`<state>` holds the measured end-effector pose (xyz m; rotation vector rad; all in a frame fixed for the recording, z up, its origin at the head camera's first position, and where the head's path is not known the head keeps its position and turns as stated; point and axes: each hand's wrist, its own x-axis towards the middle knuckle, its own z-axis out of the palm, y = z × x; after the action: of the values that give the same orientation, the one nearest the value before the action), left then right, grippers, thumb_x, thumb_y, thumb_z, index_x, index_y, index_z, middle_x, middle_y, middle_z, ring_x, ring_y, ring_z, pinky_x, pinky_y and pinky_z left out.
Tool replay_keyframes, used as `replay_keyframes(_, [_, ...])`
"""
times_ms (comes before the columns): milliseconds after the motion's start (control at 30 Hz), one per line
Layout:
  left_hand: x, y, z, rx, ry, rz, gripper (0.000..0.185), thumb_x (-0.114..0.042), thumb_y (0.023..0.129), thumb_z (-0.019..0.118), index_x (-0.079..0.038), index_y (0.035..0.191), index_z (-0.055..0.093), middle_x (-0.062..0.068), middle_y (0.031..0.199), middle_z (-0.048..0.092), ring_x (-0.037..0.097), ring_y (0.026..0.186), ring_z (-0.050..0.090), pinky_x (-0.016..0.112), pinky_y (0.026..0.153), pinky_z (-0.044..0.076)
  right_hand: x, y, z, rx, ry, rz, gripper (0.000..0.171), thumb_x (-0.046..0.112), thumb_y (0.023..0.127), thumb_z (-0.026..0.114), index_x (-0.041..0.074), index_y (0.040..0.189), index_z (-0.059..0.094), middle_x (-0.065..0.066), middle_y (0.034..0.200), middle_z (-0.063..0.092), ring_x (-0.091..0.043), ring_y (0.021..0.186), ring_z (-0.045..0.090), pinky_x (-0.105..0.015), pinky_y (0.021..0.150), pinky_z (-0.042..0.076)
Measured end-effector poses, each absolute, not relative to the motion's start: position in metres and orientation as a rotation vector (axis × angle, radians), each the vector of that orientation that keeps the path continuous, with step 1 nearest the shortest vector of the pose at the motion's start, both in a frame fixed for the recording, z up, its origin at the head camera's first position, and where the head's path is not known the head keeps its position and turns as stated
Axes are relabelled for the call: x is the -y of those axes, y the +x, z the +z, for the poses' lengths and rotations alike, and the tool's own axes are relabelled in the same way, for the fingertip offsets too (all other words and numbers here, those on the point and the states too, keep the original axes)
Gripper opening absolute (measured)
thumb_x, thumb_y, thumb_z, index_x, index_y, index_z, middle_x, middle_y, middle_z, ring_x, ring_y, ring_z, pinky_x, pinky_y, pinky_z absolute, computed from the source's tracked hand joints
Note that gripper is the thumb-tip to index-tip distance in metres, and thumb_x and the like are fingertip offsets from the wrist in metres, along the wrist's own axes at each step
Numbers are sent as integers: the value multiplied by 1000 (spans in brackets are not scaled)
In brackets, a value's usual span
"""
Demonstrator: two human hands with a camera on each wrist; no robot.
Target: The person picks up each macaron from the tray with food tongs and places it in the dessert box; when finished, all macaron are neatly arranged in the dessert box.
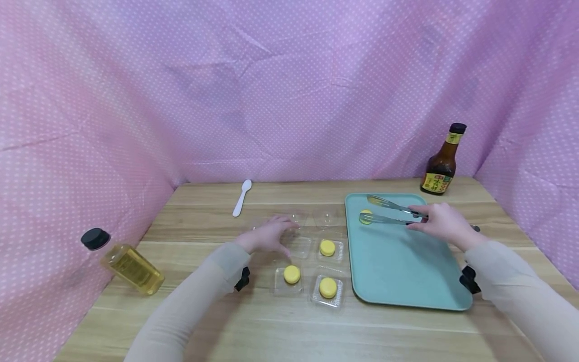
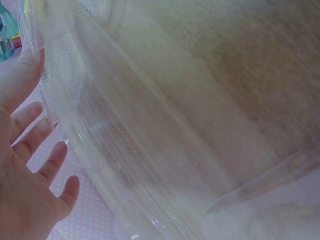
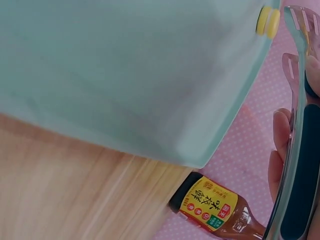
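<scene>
Apparently you're at the pickup: your right hand [image 1: 445, 222] grips parted tongs [image 1: 389, 220] near the tray's [image 1: 398, 276] far-left cake [image 3: 273, 23], likely needing a squeeze next; your left hand [image 1: 269, 236], fingers apart, is by a box [image 1: 301, 246].

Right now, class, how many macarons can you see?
4: one macaron on the tray, near its far left corner; three in clear boxes left of it. Others may be hidden by the left hand.
</scene>
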<state>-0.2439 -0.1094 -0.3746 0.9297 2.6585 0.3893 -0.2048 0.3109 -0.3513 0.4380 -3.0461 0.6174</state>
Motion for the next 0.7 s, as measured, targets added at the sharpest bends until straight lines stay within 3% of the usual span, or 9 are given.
replay_keyframes(367, [109,-245,-376,-2667,898,379,83,-36,69,81,-13,139,45,10,150,36,32,141,25,62,112,18,-311,-215,-359,3055,469,558,56,27,80,74,-4,125,58,-2,71,67,-11,53,44,-27,48,34])
replay_keyframes(700, [110,-243,-378,-2665,893,404,83,-35,68,82,-12,139,45,11,150,35,34,141,24,62,112,16,-313,-218,-364,3069,487,548,55,26,80,75,-3,124,59,3,61,62,-10,50,39,-26,46,29])
